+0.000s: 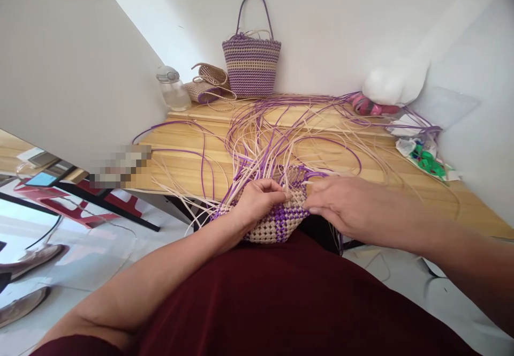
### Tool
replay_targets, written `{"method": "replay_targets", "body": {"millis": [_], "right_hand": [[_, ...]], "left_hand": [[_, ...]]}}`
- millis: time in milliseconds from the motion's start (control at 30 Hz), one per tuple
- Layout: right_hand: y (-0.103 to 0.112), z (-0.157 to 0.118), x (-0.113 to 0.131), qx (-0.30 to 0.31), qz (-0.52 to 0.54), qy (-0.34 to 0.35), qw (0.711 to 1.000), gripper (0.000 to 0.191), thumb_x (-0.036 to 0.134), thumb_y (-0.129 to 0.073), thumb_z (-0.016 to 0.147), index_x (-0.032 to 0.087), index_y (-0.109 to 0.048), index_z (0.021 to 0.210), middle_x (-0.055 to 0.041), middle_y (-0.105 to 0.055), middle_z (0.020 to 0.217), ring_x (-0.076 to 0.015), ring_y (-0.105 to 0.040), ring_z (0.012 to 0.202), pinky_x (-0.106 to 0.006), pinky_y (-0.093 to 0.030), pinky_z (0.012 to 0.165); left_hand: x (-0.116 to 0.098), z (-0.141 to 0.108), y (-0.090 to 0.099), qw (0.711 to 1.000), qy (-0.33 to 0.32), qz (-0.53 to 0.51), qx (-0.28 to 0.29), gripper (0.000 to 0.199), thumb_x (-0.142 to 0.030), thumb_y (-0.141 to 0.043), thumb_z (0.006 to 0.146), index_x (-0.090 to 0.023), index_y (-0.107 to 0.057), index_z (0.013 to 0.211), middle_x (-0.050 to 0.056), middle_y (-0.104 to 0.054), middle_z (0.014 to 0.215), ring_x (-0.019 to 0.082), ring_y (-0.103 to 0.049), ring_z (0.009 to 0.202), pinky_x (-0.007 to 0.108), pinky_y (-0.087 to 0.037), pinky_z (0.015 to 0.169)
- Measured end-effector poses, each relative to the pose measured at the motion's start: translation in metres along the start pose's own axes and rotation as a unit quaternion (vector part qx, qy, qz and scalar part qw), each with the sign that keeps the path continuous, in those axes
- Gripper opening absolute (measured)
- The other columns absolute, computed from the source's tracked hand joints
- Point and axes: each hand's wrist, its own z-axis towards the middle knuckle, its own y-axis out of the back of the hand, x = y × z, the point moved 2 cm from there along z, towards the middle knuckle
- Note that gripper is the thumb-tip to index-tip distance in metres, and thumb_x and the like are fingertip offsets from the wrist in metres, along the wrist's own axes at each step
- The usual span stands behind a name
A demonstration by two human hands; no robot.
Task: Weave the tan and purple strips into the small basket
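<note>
A partly woven piece point(277, 226) in beige and purple cord rests against my lap at the table's front edge. Many long loose strands point(265, 142) fan out from it over the wood. On its upper edge, my left hand point(261, 201) pinches a beige strand between thumb and forefinger. At the right side of the weave, my right hand point(341, 203) is closed, its fingertips pressed together by the edge. What the right fingers hold is too small to make out.
A purple and beige woven bag point(252, 67) stands at the back of the table point(180, 166). Left of it are small woven pieces point(204, 88) and a clear bottle point(174, 91). A white bundle point(385, 84), pink cord rolls point(367, 104) and a green packet point(428, 160) lie right.
</note>
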Motion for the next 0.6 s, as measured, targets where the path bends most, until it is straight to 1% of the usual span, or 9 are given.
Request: {"method": "replay_targets", "body": {"millis": [67, 100, 167, 233, 333, 400, 500, 533, 600], "right_hand": [[0.001, 0.003, -0.002, 0.035, 0.091, -0.003, 0.995, 0.024, 0.018, -0.051, 0.090, 0.024, -0.073, 0.083, -0.0009, -0.070, 0.085, -0.0154, -0.061, 0.080, -0.031, -0.043, 0.074], [0.001, 0.007, -0.005, 0.033, 0.133, -0.013, 0.990, 0.022, 0.021, -0.051, 0.091, 0.025, -0.073, 0.088, -0.0007, -0.071, 0.090, -0.0152, -0.062, 0.084, -0.030, -0.045, 0.077], [0.001, 0.014, -0.013, -0.021, 0.227, -0.048, 0.973, 0.017, 0.027, -0.057, 0.089, 0.024, -0.073, 0.092, -0.0012, -0.071, 0.095, -0.0153, -0.064, 0.088, -0.030, -0.048, 0.080], [-0.003, 0.021, -0.019, -0.056, 0.324, -0.071, 0.942, 0.012, 0.029, -0.063, 0.085, 0.020, -0.071, 0.087, -0.0027, -0.071, 0.094, -0.0161, -0.065, 0.090, -0.030, -0.050, 0.080], [-0.013, 0.026, -0.021, -0.028, 0.448, -0.058, 0.892, 0.013, 0.030, -0.063, 0.086, 0.017, -0.064, 0.083, -0.0044, -0.071, 0.090, -0.0153, -0.065, 0.085, -0.029, -0.052, 0.075], [-0.018, 0.027, -0.021, -0.022, 0.465, -0.052, 0.883, 0.014, 0.030, -0.061, 0.087, 0.017, -0.063, 0.086, -0.0043, -0.070, 0.086, -0.0136, -0.064, 0.077, -0.028, -0.052, 0.069], [-0.020, 0.027, -0.026, -0.072, 0.425, -0.083, 0.899, 0.016, 0.032, -0.064, 0.085, 0.016, -0.065, 0.086, -0.0029, -0.068, 0.078, -0.0119, -0.062, 0.069, -0.026, -0.051, 0.064], [-0.021, 0.027, -0.027, -0.079, 0.408, -0.100, 0.904, 0.017, 0.032, -0.064, 0.084, 0.016, -0.065, 0.085, -0.0023, -0.067, 0.074, -0.0118, -0.062, 0.066, -0.025, -0.051, 0.062], [-0.021, 0.028, -0.028, -0.071, 0.371, -0.134, 0.916, 0.016, 0.032, -0.064, 0.083, 0.016, -0.065, 0.085, -0.0017, -0.067, 0.071, -0.0119, -0.062, 0.062, -0.024, -0.050, 0.059]], "left_hand": [[-0.001, -0.001, -0.001, 1.000, 0.000, 0.005, 0.000, 0.019, -0.027, -0.080, 0.058, -0.015, -0.066, 0.062, -0.001, -0.064, 0.063, 0.009, -0.050, 0.057, 0.024, -0.038, 0.060], [-0.002, -0.001, -0.001, 1.000, 0.001, 0.008, -0.002, 0.019, -0.027, -0.080, 0.058, -0.015, -0.066, 0.062, -0.001, -0.063, 0.062, 0.008, -0.049, 0.057, 0.024, -0.037, 0.059], [-0.003, -0.002, -0.001, 1.000, 0.003, 0.012, -0.006, 0.021, -0.029, -0.080, 0.057, -0.015, -0.066, 0.061, -0.001, -0.061, 0.059, 0.008, -0.047, 0.055, 0.024, -0.036, 0.058], [-0.004, -0.003, -0.001, 1.000, 0.002, 0.012, -0.003, 0.021, -0.030, -0.080, 0.058, -0.015, -0.066, 0.061, -0.001, -0.060, 0.058, 0.008, -0.046, 0.054, 0.025, -0.035, 0.057], [-0.005, -0.004, -0.001, 1.000, -0.002, 0.006, 0.003, 0.018, -0.027, -0.079, 0.058, -0.015, -0.066, 0.062, -0.001, -0.060, 0.059, 0.008, -0.046, 0.055, 0.025, -0.034, 0.058], [-0.003, -0.004, 0.000, 1.000, 0.001, 0.008, -0.001, 0.017, -0.026, -0.078, 0.058, -0.014, -0.066, 0.061, -0.002, -0.059, 0.058, 0.008, -0.045, 0.054, 0.025, -0.033, 0.057], [-0.001, -0.003, 0.001, 1.000, -0.008, 0.020, -0.004, 0.018, -0.028, -0.079, 0.059, -0.014, -0.068, 0.063, -0.001, -0.061, 0.060, 0.008, -0.046, 0.055, 0.024, -0.034, 0.057], [0.000, -0.003, 0.001, 1.000, -0.012, 0.022, -0.003, 0.019, -0.028, -0.079, 0.060, -0.014, -0.068, 0.064, 0.000, -0.062, 0.061, 0.009, -0.047, 0.055, 0.024, -0.035, 0.057], [0.001, -0.003, 0.001, 1.000, -0.015, 0.023, -0.001, 0.021, -0.030, -0.080, 0.060, -0.014, -0.069, 0.066, 0.001, -0.064, 0.063, 0.010, -0.049, 0.057, 0.025, -0.037, 0.058]]}}
